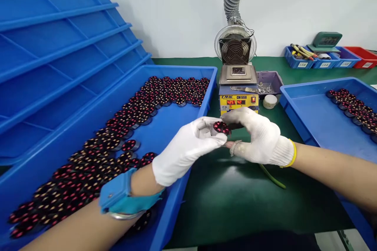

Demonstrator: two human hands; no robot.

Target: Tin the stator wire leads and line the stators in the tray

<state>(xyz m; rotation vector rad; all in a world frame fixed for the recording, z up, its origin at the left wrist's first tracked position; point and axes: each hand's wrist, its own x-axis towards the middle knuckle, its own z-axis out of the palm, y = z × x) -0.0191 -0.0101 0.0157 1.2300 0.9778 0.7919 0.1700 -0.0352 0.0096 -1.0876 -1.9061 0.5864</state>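
A small round motor stator, black with red windings, is pinched in the white-gloved fingers of my left hand, above the table just in front of the soldering pot. My right hand, in a knitted glove with a yellow cuff, curves around the stator from the other side. Its fingers and thumb close at the part's edge; the exact contact is partly hidden. Below the right palm a thin green stick shows; whether it is held or lies on the table I cannot tell.
A blue tray on the left holds many stators; stacked blue trays lean behind it. The soldering pot stands ahead beneath a fan and duct. Another blue tray with stators sits right; small bins stand behind.
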